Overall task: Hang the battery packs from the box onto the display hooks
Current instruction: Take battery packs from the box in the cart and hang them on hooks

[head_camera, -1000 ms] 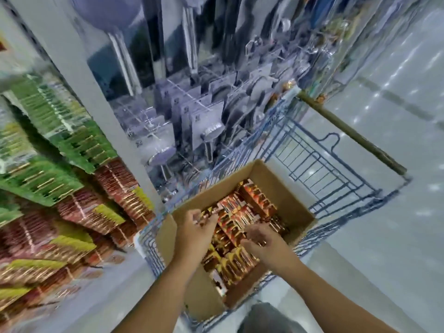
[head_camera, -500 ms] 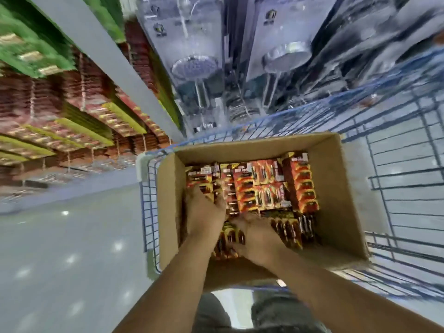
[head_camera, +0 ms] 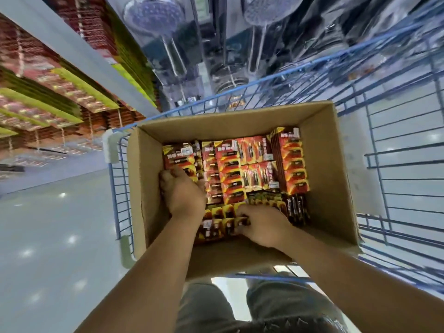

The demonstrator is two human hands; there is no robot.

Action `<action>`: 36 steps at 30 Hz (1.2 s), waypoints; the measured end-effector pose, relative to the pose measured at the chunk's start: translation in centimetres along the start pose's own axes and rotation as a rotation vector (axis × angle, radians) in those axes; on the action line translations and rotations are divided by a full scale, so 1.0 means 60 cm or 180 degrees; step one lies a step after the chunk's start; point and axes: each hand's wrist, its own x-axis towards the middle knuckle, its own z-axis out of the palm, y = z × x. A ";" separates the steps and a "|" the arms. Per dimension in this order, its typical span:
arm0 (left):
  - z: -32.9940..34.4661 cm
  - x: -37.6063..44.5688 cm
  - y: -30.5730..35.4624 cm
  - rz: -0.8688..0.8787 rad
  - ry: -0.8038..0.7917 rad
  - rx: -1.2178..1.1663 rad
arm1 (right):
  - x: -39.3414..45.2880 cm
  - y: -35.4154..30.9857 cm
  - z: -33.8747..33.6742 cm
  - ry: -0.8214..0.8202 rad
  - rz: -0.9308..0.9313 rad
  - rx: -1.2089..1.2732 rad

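Note:
An open cardboard box [head_camera: 329, 179] sits in a blue wire cart and is filled with several red and yellow battery packs [head_camera: 254, 164] in rows. Both hands are down inside the box. My left hand [head_camera: 183, 192] curls over a stack of packs [head_camera: 179, 157] at the box's left side. My right hand [head_camera: 263, 223] grips the packs [head_camera: 222, 221] along the near edge, fingers curled round them. Hung battery packs on display hooks [head_camera: 60, 75] fill the shelving at upper left.
The blue wire cart [head_camera: 396, 145] surrounds the box, its rim close to the shelving. Packaged shower heads [head_camera: 153, 22] hang beyond the cart. Shiny floor [head_camera: 55, 236] spreads to the left. My legs show below the box.
The view has swung down over the box. Both hands have sunk deeper among the packs, the left toward the left stack, the right to the near row.

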 end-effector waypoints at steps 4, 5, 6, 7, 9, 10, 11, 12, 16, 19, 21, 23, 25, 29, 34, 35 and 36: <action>0.008 0.004 -0.005 0.0061 -0.0028 -0.0088 | -0.017 0.036 -0.025 0.0059 0.0281 0.0592; 0.007 0.007 -0.004 0.0025 -0.0042 -0.0135 | -0.019 0.041 -0.032 0.0101 0.0340 0.0765; 0.004 0.010 -0.002 -0.0037 -0.0049 -0.0206 | -0.020 0.046 -0.038 0.0145 0.0391 0.0964; 0.001 0.011 0.000 -0.0118 -0.0048 -0.0277 | -0.022 0.050 -0.043 0.0199 0.0438 0.1225; 0.001 0.011 0.002 -0.0191 0.0034 -0.0307 | -0.027 0.053 -0.052 0.0268 0.0510 0.1873; 0.003 0.008 0.003 -0.0154 0.0092 -0.0213 | -0.029 0.054 -0.054 0.0281 0.0530 0.2191; 0.008 0.004 0.000 -0.0093 0.0121 -0.0085 | -0.031 0.054 -0.055 0.0323 0.0550 0.2451; 0.011 0.001 -0.001 -0.0045 0.0129 -0.0033 | -0.032 0.054 -0.055 0.0365 0.0579 0.2644; 0.000 -0.011 -0.018 -0.0031 -0.0057 -0.0940 | -0.037 0.049 -0.052 0.0544 0.0632 0.3324; -0.035 -0.034 -0.035 0.0221 -0.0169 -0.1653 | -0.050 0.033 -0.062 0.0564 0.0536 0.3663; -0.071 -0.058 -0.038 0.0215 -0.0371 -0.2222 | -0.061 0.016 -0.073 0.0526 0.0448 0.3828; -0.113 -0.085 -0.038 0.0098 -0.0597 -0.2738 | -0.073 -0.008 -0.089 0.0530 0.0312 0.3922; -0.159 -0.116 -0.045 -0.0035 -0.0754 -0.3369 | -0.085 -0.038 -0.108 0.0580 0.0140 0.3915; -0.254 -0.169 -0.082 0.0013 -0.0490 -0.4106 | -0.115 -0.120 -0.150 0.0700 -0.0263 0.3733; -0.360 -0.203 -0.167 0.0296 -0.0246 -0.4593 | -0.146 -0.251 -0.186 0.0706 -0.0745 0.3538; -0.383 -0.209 -0.192 0.0322 -0.0112 -0.4629 | -0.155 -0.287 -0.189 0.0671 -0.0852 0.3487; -0.404 -0.215 -0.219 0.0335 0.0038 -0.4673 | -0.163 -0.324 -0.189 0.0652 -0.0947 0.3433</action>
